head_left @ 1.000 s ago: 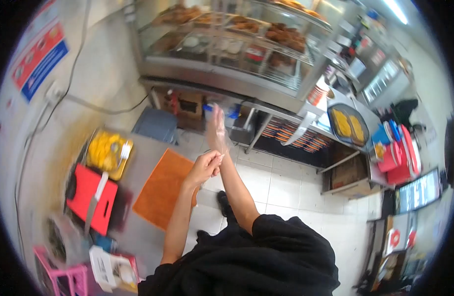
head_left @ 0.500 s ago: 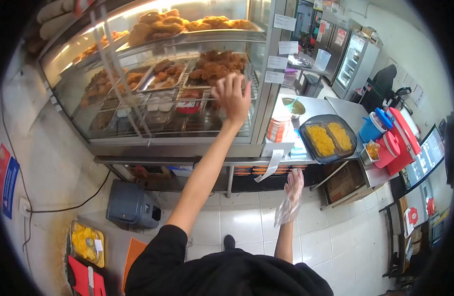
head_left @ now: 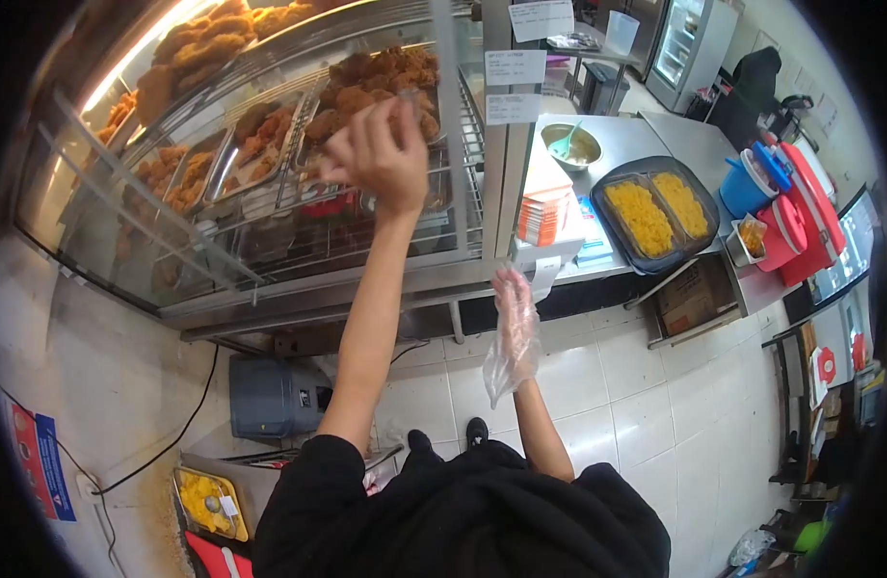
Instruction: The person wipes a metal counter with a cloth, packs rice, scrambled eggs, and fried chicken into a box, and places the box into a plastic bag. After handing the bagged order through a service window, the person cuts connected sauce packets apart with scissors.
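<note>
Bare and raised, my left hand is at the glass front of a display cabinet. Its fingers are loosely bent and apart, with nothing visible in them; I cannot tell whether they touch the glass. Behind it, fried chicken lies on trays on a wire shelf. My right hand wears a clear plastic glove and has its fingers stretched out. It hangs empty in front of the counter edge, near a curling strip of white paper.
On the steel counter stand a black tray of yellow food, a bowl with a green spoon, stacked orange-and-white boxes and a red cooler. A grey bin is on the floor at the left.
My view has shifted nearer the cabinet. The left hand's fingers have bent from a flatter spread. My gloved right hand has moved left, toward the cabinet corner.
</note>
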